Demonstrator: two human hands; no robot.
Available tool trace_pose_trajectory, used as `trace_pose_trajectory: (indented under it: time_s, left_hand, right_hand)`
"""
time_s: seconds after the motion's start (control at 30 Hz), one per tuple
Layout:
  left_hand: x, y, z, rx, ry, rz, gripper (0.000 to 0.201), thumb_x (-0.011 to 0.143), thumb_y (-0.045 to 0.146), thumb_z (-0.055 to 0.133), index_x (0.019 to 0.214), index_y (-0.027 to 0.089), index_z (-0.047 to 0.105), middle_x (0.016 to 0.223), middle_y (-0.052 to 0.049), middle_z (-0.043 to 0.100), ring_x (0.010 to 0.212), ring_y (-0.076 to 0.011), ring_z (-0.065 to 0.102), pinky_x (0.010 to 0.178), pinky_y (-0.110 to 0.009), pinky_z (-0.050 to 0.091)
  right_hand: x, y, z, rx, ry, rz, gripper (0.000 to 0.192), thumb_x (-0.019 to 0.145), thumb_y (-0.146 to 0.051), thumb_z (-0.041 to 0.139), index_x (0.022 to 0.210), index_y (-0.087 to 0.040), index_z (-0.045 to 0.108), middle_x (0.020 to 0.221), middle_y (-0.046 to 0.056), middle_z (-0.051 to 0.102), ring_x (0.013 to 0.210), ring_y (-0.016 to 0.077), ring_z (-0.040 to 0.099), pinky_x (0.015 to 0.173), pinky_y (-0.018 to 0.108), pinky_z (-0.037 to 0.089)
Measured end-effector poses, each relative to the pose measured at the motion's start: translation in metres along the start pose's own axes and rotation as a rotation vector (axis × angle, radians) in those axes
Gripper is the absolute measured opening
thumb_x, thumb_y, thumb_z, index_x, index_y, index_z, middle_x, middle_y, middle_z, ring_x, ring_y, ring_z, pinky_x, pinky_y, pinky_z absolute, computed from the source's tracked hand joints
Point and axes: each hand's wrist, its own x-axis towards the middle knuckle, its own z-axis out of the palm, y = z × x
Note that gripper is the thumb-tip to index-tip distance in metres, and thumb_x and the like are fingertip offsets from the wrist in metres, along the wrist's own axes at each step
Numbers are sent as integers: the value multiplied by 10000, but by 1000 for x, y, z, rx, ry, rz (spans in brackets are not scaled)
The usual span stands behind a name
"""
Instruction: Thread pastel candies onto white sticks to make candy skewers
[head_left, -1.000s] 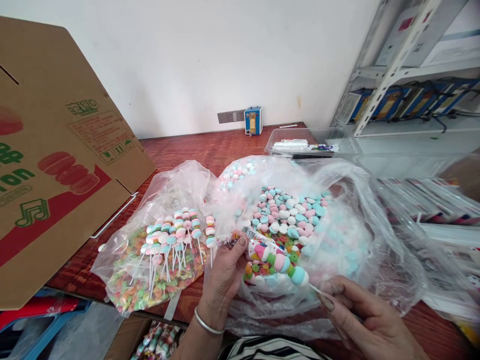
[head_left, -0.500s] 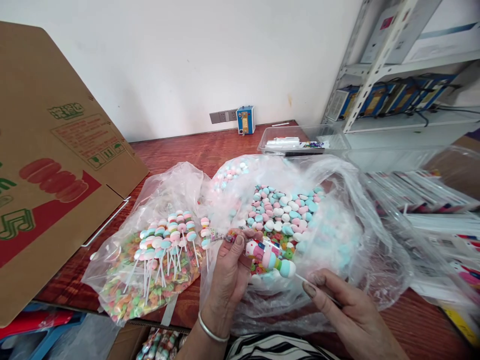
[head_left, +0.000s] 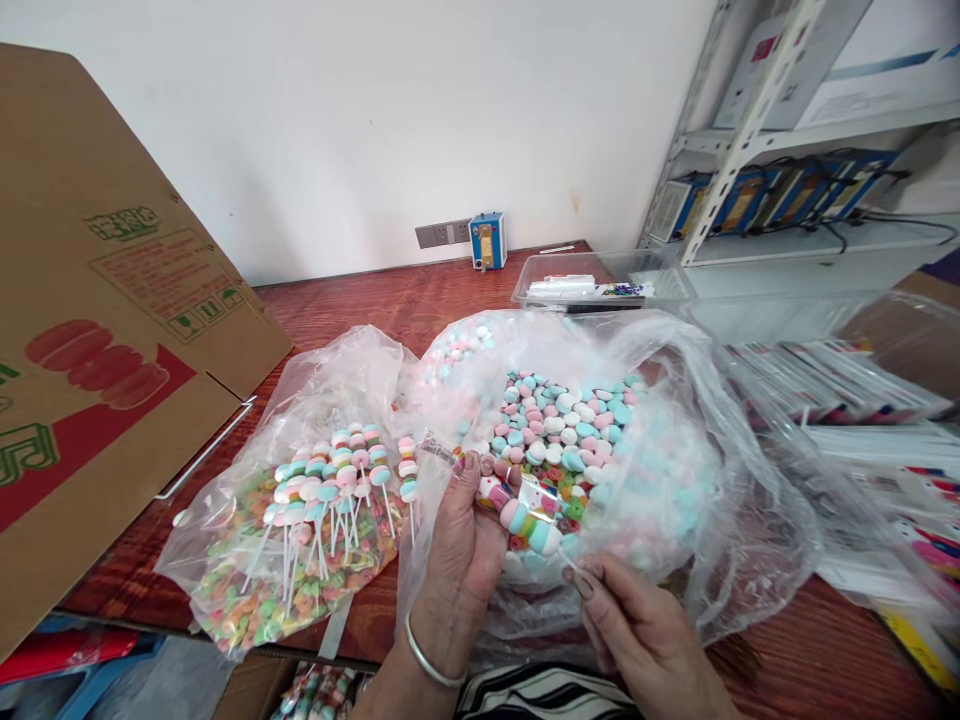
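Print on the box (head_left: 112,330) is unreadable. Left hand (head_left: 469,540) pinches the wrapper (head_left: 450,455); right hand (head_left: 637,640) pinches the skewer (head_left: 529,522) stick.

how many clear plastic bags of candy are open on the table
2: a left bag holding colourful rings and finished candy sticks, and a larger right bag of pastel discs. More may lie hidden under the plastic.

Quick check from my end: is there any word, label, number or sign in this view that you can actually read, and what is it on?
Nothing reads as clean text.
Brown cardboard box: green characters and a red-outlined label with handling symbols, too blurred to quote; a green music-note mark.
Clear printed wrapper in the left hand: print too small.
Boxes on the grey metal shelf: labels blurred.
Flat printed packets at right: unreadable.
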Motion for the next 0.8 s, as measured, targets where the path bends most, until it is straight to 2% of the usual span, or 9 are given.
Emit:
trace_pose_trajectory:
  time_s: [0.07,0.13,0.2,0.27,0.33,0.43,0.5,0.63,0.8]
  left_hand:
    - [1,0,0,-8,3,-8,116,789,197,736,781,152,630,757,-7,602,703,-117,597,746,-270,544]
    - [1,0,0,-14,7,-16,128,777,181,743,776,145,620,751,-11,593,707,-124,593,722,-266,540]
    - [1,0,-1,-10,2,-16,122,790,179,730,776,142,614,743,-14,581,693,-125,580,690,-262,533]
    - [1,-1,-1,-8,-17,-24,119,817,196,708,778,142,610,743,-12,570,696,-124,572,706,-275,535]
    - [1,-2,-2,-17,-49,-35,121,838,213,692,785,144,607,743,-3,557,695,-113,560,743,-289,538]
    - [3,-4,-4,-49,-102,-76,160,842,259,695,779,156,591,708,18,514,659,-98,533,719,-266,530]
    - [4,-5,-6,-75,-134,-108,199,842,293,698,760,163,572,674,27,482,629,-94,514,677,-244,517]
    - [5,-6,-4,-132,-163,-142,221,865,338,669,774,170,559,654,30,465,599,-93,502,652,-239,512]
    - [1,-6,2,-180,-152,-129,252,890,360,628,754,162,550,649,25,475,582,-98,503,671,-256,523]
  right_hand:
    - [3,4,-4,-335,128,-283,159,956,-290,502,906,-207,628,667,16,644,587,157,584,563,255,445]
    - [6,7,-8,-544,220,-512,150,911,-175,547,1008,-205,657,736,39,707,635,182,627,664,301,486]
    - [9,9,-10,-605,257,-590,194,889,-140,566,1042,-203,667,745,47,727,634,194,641,716,333,503]
    - [9,9,-8,-510,253,-504,137,899,-205,572,987,-208,677,749,57,724,644,202,646,681,328,510]
    - [7,7,-5,-258,154,-244,186,937,-341,533,889,-212,658,633,29,662,553,174,601,545,275,480]
    - [3,2,1,261,-33,226,387,948,-543,462,801,-206,585,439,-70,448,325,69,344,342,179,270]
    - [2,-2,3,541,-78,399,410,917,-584,502,803,-197,569,408,-101,376,299,37,251,317,151,170]
    - [4,-10,2,825,-128,458,342,904,-499,587,794,-176,603,369,-136,271,292,22,256,385,141,307]
    - [8,-10,8,901,-241,443,349,921,-499,547,785,-183,605,353,-152,242,258,22,162,400,190,395]
